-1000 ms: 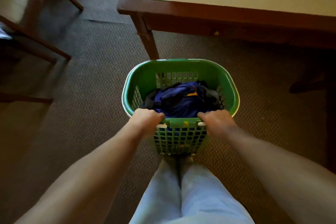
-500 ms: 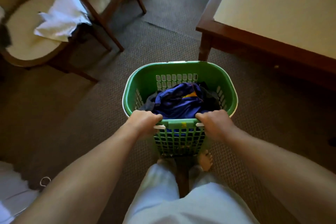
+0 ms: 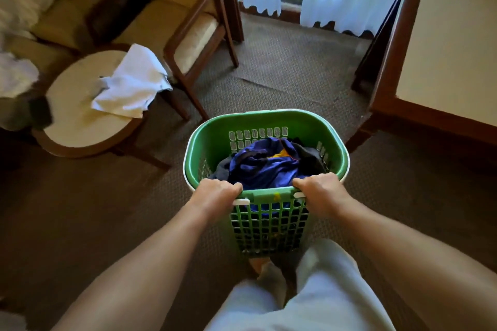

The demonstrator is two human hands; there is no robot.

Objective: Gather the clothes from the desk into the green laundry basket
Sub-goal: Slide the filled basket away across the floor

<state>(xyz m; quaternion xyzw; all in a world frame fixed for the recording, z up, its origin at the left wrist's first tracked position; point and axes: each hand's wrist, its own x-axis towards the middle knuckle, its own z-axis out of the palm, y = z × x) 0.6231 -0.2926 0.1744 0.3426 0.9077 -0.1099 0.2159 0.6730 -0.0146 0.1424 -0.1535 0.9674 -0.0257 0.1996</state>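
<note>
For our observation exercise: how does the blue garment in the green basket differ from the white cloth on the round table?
The blue garment is dark blue with a yellow patch; the white cloth is white. The blue garment lies bunched inside the green basket; the white cloth lies spread on the round table, one corner overhanging its edge. Both are loose, unfolded fabric.

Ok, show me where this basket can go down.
Bare carpet ahead of the green basket, between the wooden chair and the desk. The round table is crowded on its far side by a white cloth; its near half is bare.
</note>
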